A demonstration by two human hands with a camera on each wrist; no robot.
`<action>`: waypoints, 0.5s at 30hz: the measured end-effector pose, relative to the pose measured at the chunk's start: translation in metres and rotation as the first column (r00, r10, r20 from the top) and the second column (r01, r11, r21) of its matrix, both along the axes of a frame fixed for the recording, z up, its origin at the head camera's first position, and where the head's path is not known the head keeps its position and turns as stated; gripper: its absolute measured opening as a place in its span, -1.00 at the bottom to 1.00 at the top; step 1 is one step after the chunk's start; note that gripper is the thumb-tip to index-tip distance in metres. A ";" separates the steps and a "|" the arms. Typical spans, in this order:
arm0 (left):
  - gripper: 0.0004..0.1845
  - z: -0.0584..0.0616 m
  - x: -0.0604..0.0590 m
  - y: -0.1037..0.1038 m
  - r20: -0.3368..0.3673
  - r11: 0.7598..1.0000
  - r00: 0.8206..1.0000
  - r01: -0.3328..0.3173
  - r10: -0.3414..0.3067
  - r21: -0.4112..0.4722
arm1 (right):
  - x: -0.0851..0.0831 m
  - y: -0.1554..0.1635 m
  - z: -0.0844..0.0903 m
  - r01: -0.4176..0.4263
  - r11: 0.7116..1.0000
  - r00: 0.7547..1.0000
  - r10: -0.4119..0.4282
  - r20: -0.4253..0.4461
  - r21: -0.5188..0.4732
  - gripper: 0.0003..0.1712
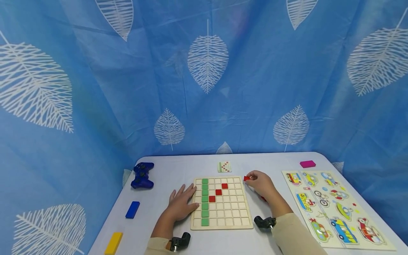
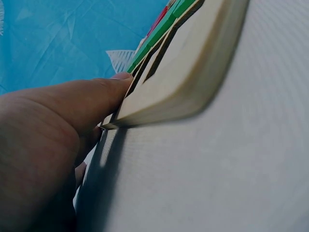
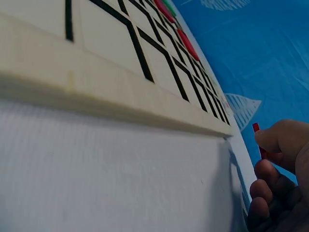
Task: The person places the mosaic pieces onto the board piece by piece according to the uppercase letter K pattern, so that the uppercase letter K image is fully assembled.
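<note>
My left hand (image 1: 181, 205) lies flat on the grid board (image 1: 222, 216) — my right hand (image 1: 262, 184) pinches a red tile (image 1: 246, 178) beside it.

The grid board (image 1: 221, 203) is pale wood with cream squares, a green column at its nine o'clock side and three red squares stepping diagonally toward one o'clock. The right hand (image 1: 262, 184) pinches a red tile (image 1: 246, 178). At twelve o'clock lies a small red-and-green patterned card (image 1: 224, 166). The backdrop (image 1: 204, 78) is blue with white leaves. The table (image 1: 178, 166) is pale grey-white.
</note>
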State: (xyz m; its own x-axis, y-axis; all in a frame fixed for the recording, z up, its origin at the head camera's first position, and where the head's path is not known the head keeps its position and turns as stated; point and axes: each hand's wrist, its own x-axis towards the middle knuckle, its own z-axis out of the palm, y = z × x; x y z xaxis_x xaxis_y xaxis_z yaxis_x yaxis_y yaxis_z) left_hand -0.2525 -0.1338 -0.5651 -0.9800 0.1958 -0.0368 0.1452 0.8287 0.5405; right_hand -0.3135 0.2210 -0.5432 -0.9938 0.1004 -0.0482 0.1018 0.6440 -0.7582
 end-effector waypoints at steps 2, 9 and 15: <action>-0.17 0.000 0.000 0.000 -0.002 1.000 1.000 -0.002 0.002 -0.001 | -0.003 -0.006 0.000 -0.037 0.999 0.999 0.037 -0.023 0.010 -0.71; -0.17 0.002 0.000 0.000 0.008 1.000 1.000 0.010 -0.010 0.009 | -0.008 -0.031 0.004 -0.106 0.994 0.994 0.107 -0.033 0.023 -0.76; -0.17 0.004 0.000 -0.002 0.006 1.000 1.000 0.004 -0.005 0.005 | -0.011 -0.048 0.004 -0.137 0.990 0.990 0.135 -0.044 -0.045 -0.76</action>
